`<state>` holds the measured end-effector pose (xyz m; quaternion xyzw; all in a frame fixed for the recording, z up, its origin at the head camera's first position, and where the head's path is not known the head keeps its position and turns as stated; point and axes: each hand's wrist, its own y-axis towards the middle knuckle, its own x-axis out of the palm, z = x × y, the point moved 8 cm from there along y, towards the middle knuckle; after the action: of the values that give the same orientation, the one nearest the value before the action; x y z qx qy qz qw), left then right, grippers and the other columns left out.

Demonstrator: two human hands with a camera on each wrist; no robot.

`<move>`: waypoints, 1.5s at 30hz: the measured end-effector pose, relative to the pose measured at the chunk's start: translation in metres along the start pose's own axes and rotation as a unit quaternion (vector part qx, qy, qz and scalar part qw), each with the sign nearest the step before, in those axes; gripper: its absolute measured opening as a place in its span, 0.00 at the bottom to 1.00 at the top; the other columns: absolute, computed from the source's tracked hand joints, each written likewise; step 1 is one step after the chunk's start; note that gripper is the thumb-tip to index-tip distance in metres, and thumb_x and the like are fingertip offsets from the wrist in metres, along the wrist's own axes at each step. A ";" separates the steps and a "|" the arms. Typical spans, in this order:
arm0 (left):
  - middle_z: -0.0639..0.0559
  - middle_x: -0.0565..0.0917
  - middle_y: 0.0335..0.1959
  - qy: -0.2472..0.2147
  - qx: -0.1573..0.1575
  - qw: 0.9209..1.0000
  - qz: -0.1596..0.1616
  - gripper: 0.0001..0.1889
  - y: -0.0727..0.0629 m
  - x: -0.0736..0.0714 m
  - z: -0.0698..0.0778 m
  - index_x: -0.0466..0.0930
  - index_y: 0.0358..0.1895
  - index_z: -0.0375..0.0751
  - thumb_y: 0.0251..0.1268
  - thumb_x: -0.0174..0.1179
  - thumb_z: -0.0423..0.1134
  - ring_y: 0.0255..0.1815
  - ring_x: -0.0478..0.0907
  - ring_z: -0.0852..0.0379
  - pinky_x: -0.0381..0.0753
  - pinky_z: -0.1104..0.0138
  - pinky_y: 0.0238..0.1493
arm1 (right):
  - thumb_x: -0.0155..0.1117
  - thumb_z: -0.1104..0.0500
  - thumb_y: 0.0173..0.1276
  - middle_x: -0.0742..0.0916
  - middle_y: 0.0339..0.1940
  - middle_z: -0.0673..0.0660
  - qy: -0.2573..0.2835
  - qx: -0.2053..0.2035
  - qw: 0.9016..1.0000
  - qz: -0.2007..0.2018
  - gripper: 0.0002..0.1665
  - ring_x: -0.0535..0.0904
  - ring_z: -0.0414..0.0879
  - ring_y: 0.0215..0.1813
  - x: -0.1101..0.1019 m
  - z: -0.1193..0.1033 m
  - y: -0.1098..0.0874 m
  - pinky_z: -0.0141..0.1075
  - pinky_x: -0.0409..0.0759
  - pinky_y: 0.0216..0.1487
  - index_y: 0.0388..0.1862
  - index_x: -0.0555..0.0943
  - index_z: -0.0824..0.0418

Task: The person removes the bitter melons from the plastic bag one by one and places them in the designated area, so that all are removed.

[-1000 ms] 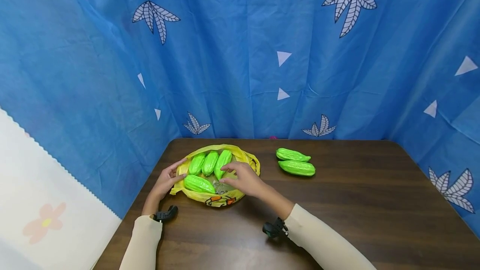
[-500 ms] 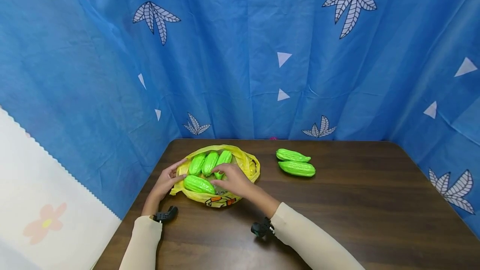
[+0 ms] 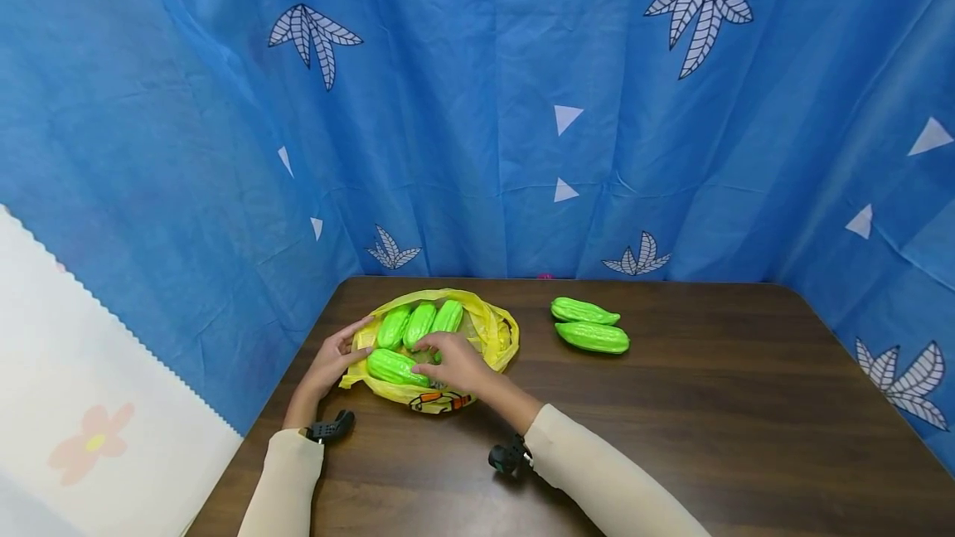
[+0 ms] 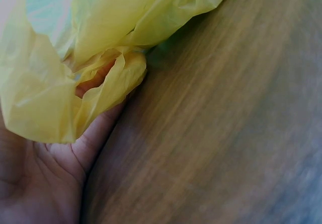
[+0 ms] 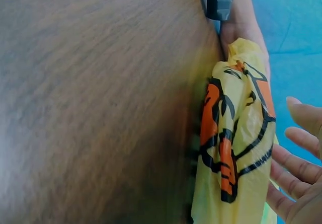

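Note:
A yellow plastic bag (image 3: 491,330) lies with its mouth spread wide at the table's left. Inside are several green bitter gourds, some side by side at the back and one bitter gourd (image 3: 392,366) lying across the front. My left hand (image 3: 328,361) holds the bag's left edge, thumb over the rim; in the left wrist view yellow plastic hides most of its fingers. Over the bag's mouth hovers my right hand (image 3: 461,363), thumb and fingers apart, fingertips by the right end of the front gourd. Touch cannot be told. The right wrist view shows its fingers (image 5: 297,163) spread beside the bag.
Two more bitter gourds, a rear one (image 3: 584,310) and a front one (image 3: 593,338), lie together right of the bag. The brown wooden table (image 3: 709,404) meets a blue patterned curtain (image 3: 477,147) at its back and sides.
My right hand has moved left across the bag, from the rightmost back gourd towards the right end of the front gourd. The left hand and the two gourds outside stay put.

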<state>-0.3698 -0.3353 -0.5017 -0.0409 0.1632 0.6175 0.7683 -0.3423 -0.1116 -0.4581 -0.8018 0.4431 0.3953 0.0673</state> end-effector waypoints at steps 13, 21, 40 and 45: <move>0.33 0.59 0.78 -0.018 0.005 1.000 0.003 0.34 0.007 -0.004 -0.022 0.61 0.78 0.36 0.72 0.62 0.31 0.58 0.75 0.71 0.80 0.73 0.51 | 0.75 0.49 0.65 0.88 0.53 0.51 -0.037 0.015 0.999 -0.013 0.25 0.84 0.41 0.48 0.015 0.004 0.005 0.31 0.81 0.46 0.57 0.85 0.58; 0.29 0.58 0.77 -0.014 0.007 1.000 -0.007 0.33 0.000 0.001 -0.003 0.59 0.77 0.27 0.71 0.59 0.26 0.57 0.77 0.70 0.80 0.73 0.50 | 0.76 0.49 0.64 0.88 0.53 0.50 -0.045 0.018 0.999 -0.015 0.26 0.84 0.41 0.51 0.026 0.009 0.004 0.31 0.81 0.48 0.59 0.85 0.56; 0.35 0.60 0.78 -0.008 0.017 1.000 0.002 0.34 0.006 -0.005 -0.022 0.62 0.78 0.36 0.72 0.62 0.31 0.58 0.75 0.71 0.80 0.73 0.50 | 0.77 0.50 0.63 0.88 0.51 0.50 -0.087 0.000 0.996 -0.016 0.28 0.83 0.40 0.49 0.029 0.003 0.003 0.30 0.80 0.47 0.61 0.83 0.56; 0.36 0.60 0.78 0.005 0.014 1.000 0.006 0.34 0.006 -0.005 -0.022 0.63 0.78 0.37 0.72 0.63 0.33 0.58 0.75 0.71 0.80 0.73 0.50 | 0.77 0.51 0.64 0.88 0.52 0.50 -0.075 0.010 0.997 -0.021 0.29 0.83 0.41 0.51 0.029 0.005 0.002 0.30 0.80 0.48 0.62 0.83 0.56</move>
<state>-0.3810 -0.3445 -0.5201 -0.0320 0.1759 0.6196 0.7643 -0.3380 -0.1291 -0.4815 -0.7782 0.4242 0.4481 0.1167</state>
